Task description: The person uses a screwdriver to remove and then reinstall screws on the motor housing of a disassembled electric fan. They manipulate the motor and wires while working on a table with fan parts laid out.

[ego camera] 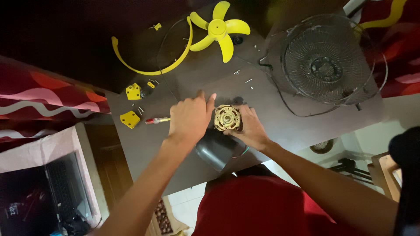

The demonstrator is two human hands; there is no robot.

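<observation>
Dark matte tabletop (pixel 280 118): both hands, left hand (pixel 190 117) and right hand (pixel 250 127), clasp a round brass-coloured ribbed motor (pixel 227 118).

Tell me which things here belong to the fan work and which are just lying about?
In use: left hand, right hand, fan motor, dark housing, screwdriver, yellow blade, wire grille, yellow ring, loose screws.

Lying about: patterned cloth, laptop.

I'm seeing a bright yellow fan blade (pixel 220 29), a yellow curved ring piece (pixel 151 70) and two yellow brackets (pixel 130 119) on the dark brown table (pixel 288 126). Gold-coloured motor (pixel 227 118), black wire grille (pixel 326 59), red screwdriver handle (pixel 152 120). Red cloth (pixel 43 96) has wavy white and orange stripes.
</observation>
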